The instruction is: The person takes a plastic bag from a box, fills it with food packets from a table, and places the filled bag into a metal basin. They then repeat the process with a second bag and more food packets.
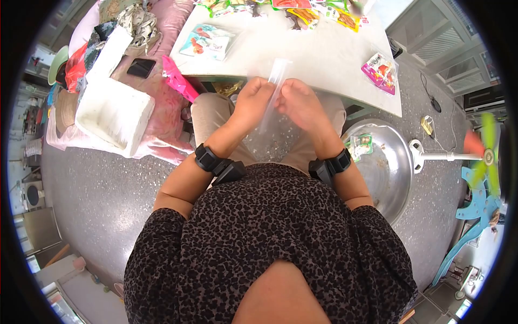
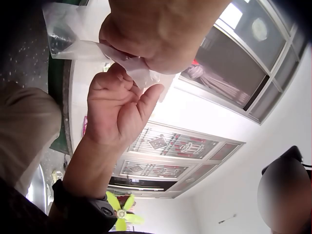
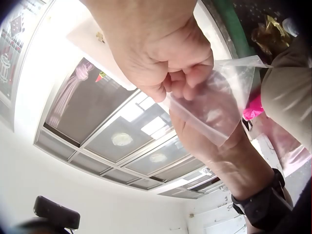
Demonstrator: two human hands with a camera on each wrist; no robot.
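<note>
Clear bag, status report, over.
Both left hand and right hand pinch clear bag. Bag looks empty. Snack packets apart on table; nothing obstructing.

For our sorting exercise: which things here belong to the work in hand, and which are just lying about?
In use: left hand, right hand, clear bag pinched between them.
Lying about: snack packets, metal bowl, fan, foam box.
</note>
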